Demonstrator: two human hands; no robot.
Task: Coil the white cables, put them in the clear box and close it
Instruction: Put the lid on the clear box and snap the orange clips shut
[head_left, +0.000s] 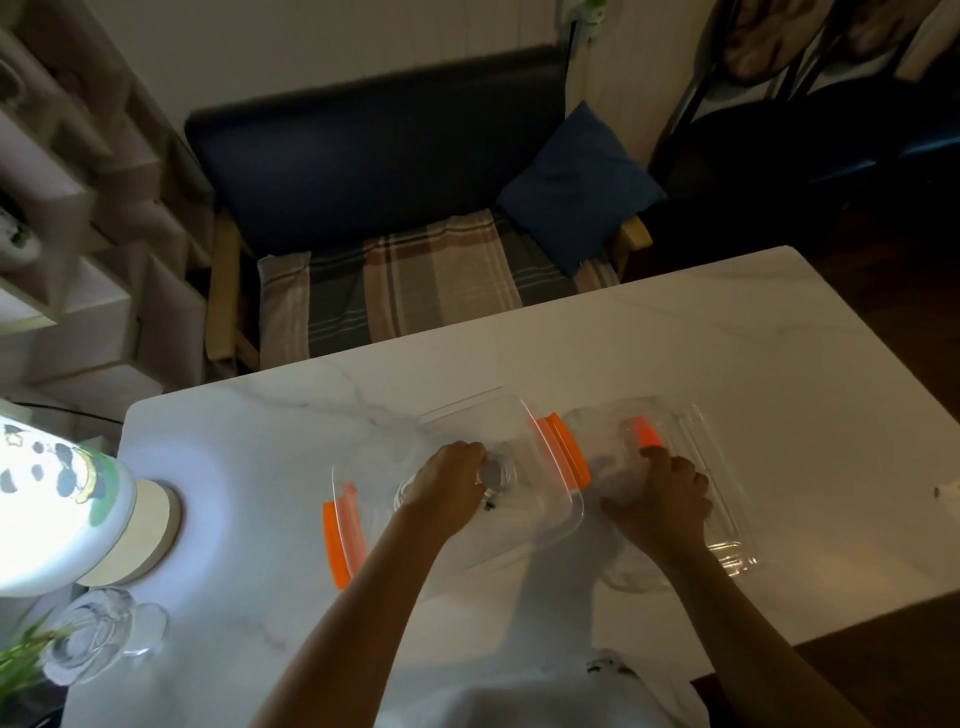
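The clear box (563, 525) with orange latches (563, 449) stands open on the white marble table (291, 447). My left hand (447, 483) reaches into it and grips a coiled white cable (497, 470), held low inside the box. The clear lid (727, 493) lies flat on the table just right of the box, one orange latch (644, 434) at its far end. My right hand (662, 499) is on the lid near its left edge, fingers curled over it. The picture is blurred, so the cable's ends are hard to make out.
A lit lamp with a panda pattern (57, 499) stands at the table's left end, with a glass vase and plant (88, 644) in front of it. A small object (945, 491) lies at the far right. A dark bench with a plaid cushion (415, 280) is behind the table.
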